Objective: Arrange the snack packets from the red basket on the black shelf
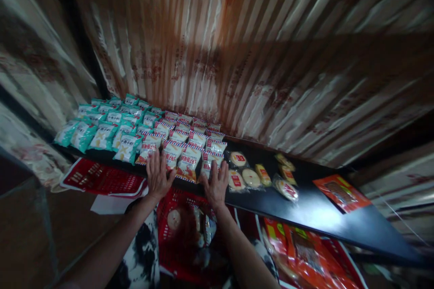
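On a black shelf stand rows of small white snack bags (187,161) with red and blue striped tops. My left hand (158,176) lies with fingers stretched against a front bag near the left end of these rows. With its fingers spread, my right hand (216,185) rests against the front bag (207,160) at the right end. Both palms face the bags, and neither hand grips anything. To the left are rows of teal snack bags (105,135). Just right of my right hand lie round wrapped biscuits (251,177).
The black shelf (271,203) also holds small yellow packets (262,174) and an orange packet (342,193). Below are a red basket (169,253) with a few items, another with orange packets (305,253), and a red basket (105,178) at left. Pleated curtain (203,45) hangs behind.
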A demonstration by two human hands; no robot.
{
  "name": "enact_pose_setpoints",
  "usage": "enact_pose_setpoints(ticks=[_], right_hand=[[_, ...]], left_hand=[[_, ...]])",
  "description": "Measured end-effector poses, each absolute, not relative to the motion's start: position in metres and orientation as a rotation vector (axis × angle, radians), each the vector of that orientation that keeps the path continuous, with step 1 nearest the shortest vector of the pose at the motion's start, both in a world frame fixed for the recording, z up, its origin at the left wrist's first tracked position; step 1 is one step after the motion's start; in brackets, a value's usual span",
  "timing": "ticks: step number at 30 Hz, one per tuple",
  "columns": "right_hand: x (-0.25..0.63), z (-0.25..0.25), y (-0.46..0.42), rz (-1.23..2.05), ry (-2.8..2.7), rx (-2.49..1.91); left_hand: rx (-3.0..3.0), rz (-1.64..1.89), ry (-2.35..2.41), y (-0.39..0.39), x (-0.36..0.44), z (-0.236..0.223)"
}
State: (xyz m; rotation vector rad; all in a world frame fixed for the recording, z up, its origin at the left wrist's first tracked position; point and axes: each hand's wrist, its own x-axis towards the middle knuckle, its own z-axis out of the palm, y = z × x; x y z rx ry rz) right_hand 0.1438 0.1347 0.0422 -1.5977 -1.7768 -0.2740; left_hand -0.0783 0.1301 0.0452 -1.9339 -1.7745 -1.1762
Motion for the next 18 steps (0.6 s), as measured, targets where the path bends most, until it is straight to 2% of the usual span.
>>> enact_pose_setpoints(ticks=[11,18], right_hand=[[0.142,0.042,0.065,-0.145,-1.736,-1.512],[0.136,0.0,0.005,0.008,-1.672,-1.481]], left_hand=[[-2.247,-1.187,-1.596,0.066,-0.016,0.041],[-2.501,-1.052,-1.566,0.022,0.007,0.005]])
